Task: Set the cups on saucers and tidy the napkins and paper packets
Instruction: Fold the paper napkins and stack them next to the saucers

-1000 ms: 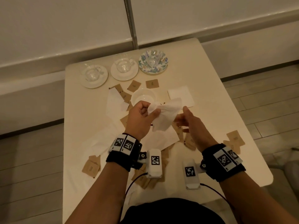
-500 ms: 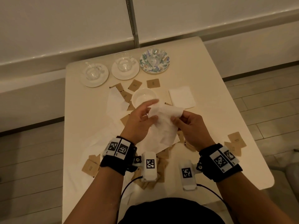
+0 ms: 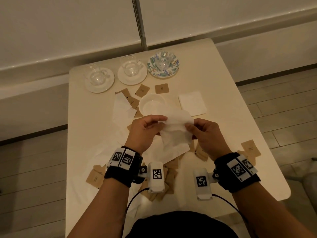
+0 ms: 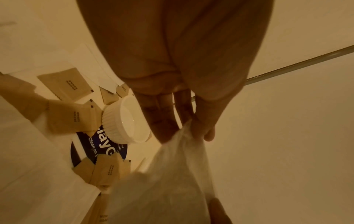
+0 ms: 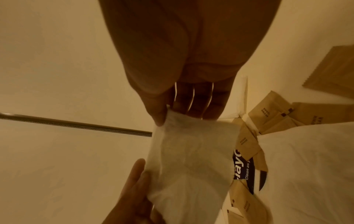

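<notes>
Cream tabletop (image 3: 214,71), standing against a pale wall, is carrying the whole arrangement. Nearest the viewer, brown paper packets (image 3: 169,176) are lying scattered below the grip, with more of them off to its right (image 3: 250,148). Both hands are holding one crumpled white napkin (image 3: 175,129) above the table: the left hand (image 3: 145,129) is pinching its upper left edge between thumb and fingers, and the right hand (image 3: 205,133) is pinching its upper right edge likewise; the sheet is hanging slack between them. Under the grip, another unfolded napkin (image 3: 169,152) is lying flat on the table. Just beyond the grip, a white ribbed bowl (image 3: 151,104) is sitting upright, with a folded napkin (image 3: 192,103) to its right and an open napkin (image 3: 121,109) to its left. Farthest away, three glass cups are standing on saucers in a row: two on white saucers (image 3: 99,80) (image 3: 132,73) and one on a floral saucer (image 3: 163,65).
</notes>
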A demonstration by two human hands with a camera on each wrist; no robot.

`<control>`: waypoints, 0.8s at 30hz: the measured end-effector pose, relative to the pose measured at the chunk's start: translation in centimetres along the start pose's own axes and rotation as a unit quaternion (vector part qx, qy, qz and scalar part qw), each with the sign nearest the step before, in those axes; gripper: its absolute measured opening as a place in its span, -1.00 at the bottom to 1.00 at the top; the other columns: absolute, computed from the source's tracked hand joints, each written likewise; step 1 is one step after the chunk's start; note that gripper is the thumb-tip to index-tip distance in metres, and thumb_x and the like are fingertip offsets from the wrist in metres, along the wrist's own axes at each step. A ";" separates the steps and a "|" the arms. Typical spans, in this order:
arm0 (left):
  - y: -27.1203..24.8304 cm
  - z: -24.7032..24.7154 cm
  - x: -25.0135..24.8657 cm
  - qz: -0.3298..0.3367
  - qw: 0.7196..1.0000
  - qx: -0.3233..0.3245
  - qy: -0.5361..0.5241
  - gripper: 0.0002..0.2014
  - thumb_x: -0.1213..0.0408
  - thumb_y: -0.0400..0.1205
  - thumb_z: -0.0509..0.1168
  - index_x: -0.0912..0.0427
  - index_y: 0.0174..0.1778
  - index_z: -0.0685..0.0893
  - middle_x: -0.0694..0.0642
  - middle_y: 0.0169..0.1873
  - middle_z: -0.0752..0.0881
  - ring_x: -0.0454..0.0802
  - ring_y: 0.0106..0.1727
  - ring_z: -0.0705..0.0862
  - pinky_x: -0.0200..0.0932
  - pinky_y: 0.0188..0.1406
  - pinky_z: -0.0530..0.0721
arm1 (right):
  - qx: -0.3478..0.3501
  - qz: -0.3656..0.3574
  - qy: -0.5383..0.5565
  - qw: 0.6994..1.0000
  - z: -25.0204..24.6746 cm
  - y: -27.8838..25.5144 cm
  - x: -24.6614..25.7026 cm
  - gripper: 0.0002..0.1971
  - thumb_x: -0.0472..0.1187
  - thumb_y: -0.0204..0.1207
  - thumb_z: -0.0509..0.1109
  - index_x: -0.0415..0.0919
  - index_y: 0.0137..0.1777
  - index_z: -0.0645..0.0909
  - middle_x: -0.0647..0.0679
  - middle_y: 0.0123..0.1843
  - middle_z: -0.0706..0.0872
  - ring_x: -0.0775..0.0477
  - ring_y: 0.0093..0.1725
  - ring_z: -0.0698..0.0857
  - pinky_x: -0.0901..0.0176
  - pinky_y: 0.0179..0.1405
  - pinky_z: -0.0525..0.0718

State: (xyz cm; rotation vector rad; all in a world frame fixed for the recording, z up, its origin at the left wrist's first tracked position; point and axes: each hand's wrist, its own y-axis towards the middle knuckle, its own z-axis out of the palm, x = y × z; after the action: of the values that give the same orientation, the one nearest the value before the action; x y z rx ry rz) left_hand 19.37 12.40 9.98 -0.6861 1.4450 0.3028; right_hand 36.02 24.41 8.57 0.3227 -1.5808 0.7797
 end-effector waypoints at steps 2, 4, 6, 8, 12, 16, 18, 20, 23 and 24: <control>0.0 -0.1 -0.1 0.009 1.000 -0.006 0.002 -0.74 0.60 0.57 0.38 0.13 -0.06 0.80 -0.11 -0.31 0.81 -0.20 -0.24 0.76 -0.33 -0.22 0.71 | -0.003 -0.001 -0.017 1.000 -0.1 0.1 -0.1 -0.88 -0.18 0.60 0.41 -0.09 -0.04 0.79 -0.07 -0.10 0.84 -0.19 -0.05 0.79 -0.18 -0.01 0.80; 0.0 -0.3 -0.1 0.008 1.000 0.002 0.010 -0.73 0.61 0.56 0.39 0.14 -0.01 0.78 -0.14 -0.37 0.80 -0.24 -0.31 0.73 -0.37 -0.24 0.69 | -0.003 -0.003 -0.029 1.000 -0.2 0.2 -0.2 -0.88 -0.14 0.60 0.41 -0.05 -0.05 0.79 -0.05 -0.09 0.84 -0.18 -0.03 0.78 -0.20 0.02 0.79; 0.0 -0.5 -0.1 0.004 1.000 0.007 0.017 -0.71 0.61 0.56 0.39 0.14 0.02 0.79 -0.14 -0.35 0.80 -0.19 -0.31 0.74 -0.31 -0.22 0.72 | 0.000 -0.003 -0.028 1.000 -0.3 0.2 -0.2 -0.88 -0.13 0.59 0.42 -0.05 -0.05 0.80 -0.07 -0.09 0.84 -0.23 -0.03 0.78 -0.21 0.04 0.79; 0.1 -0.7 -0.1 0.004 1.000 -0.008 0.020 -0.72 0.57 0.56 0.40 0.09 -0.02 0.81 -0.09 -0.27 0.82 -0.08 -0.26 0.77 -0.19 -0.16 0.77 | -0.005 -0.005 -0.022 1.000 -0.4 0.3 -0.2 -0.89 -0.15 0.59 0.43 -0.06 -0.05 0.80 -0.07 -0.11 0.85 -0.26 -0.05 0.78 -0.16 0.00 0.80; 0.1 -0.8 -0.1 0.011 1.000 -0.027 -0.002 -0.78 0.54 0.52 0.46 0.12 -0.09 0.83 0.01 -0.27 0.83 -0.11 -0.24 0.78 -0.29 -0.21 0.74 | -0.023 -0.011 0.001 1.000 -0.5 0.3 0.1 -0.90 -0.19 0.54 0.47 -0.17 -0.04 0.79 -0.09 -0.14 0.85 -0.21 -0.07 0.81 -0.04 -0.07 0.83; 0.1 -1.0 -0.2 0.006 1.000 -0.008 -0.008 -0.69 0.61 0.44 0.50 0.14 -0.02 0.81 0.01 -0.22 0.83 -0.12 -0.16 0.80 -0.32 -0.13 0.73 | -0.021 -0.013 0.007 1.000 -0.6 0.4 0.2 -0.86 -0.21 0.52 0.49 -0.28 -0.03 0.78 -0.12 -0.14 0.85 -0.18 -0.08 0.82 0.01 -0.07 0.83; 0.1 -1.1 -0.2 0.007 1.000 0.006 -0.014 -0.65 0.63 0.43 0.50 0.13 0.01 0.80 0.04 -0.17 0.84 -0.09 -0.11 0.81 -0.30 -0.10 0.73 | -0.029 -0.016 0.008 0.999 -0.8 0.4 0.3 -0.85 -0.21 0.51 0.49 -0.29 -0.04 0.79 -0.14 -0.15 0.85 -0.22 -0.07 0.81 -0.01 -0.06 0.82; 0.1 -1.2 -0.3 0.010 1.000 0.011 -0.008 -0.64 0.62 0.43 0.51 0.09 0.00 0.81 0.06 -0.16 0.84 -0.08 -0.10 0.81 -0.30 -0.09 0.73 | -0.037 -0.023 0.006 0.999 -0.8 0.5 0.4 -0.85 -0.19 0.51 0.49 -0.27 -0.07 0.80 -0.17 -0.16 0.84 -0.27 -0.09 0.80 -0.05 -0.07 0.82; 0.2 -1.4 -0.4 0.015 1.000 0.013 -0.003 -0.62 0.63 0.43 0.50 0.06 -0.01 0.81 0.06 -0.18 0.84 -0.08 -0.11 0.80 -0.30 -0.09 0.73 | -0.044 -0.034 0.009 0.998 -0.7 0.5 0.6 -0.87 -0.20 0.49 0.51 -0.26 -0.10 0.80 -0.18 -0.19 0.84 -0.31 -0.11 0.80 -0.09 -0.10 0.83; 0.2 -1.4 -0.4 0.017 1.000 0.016 -0.001 -0.62 0.64 0.42 0.50 0.07 -0.01 0.81 0.04 -0.20 0.84 -0.10 -0.12 0.80 -0.31 -0.09 0.73 | -0.048 -0.037 0.011 0.998 -0.7 0.5 0.7 -0.88 -0.19 0.47 0.52 -0.26 -0.11 0.79 -0.19 -0.19 0.83 -0.30 -0.12 0.80 -0.12 -0.10 0.83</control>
State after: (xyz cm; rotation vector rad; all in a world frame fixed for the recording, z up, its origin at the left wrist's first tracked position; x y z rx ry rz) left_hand 18.10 11.78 10.38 -0.6358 1.4581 0.3068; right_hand 36.10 25.39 9.08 0.3001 -1.5705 0.6471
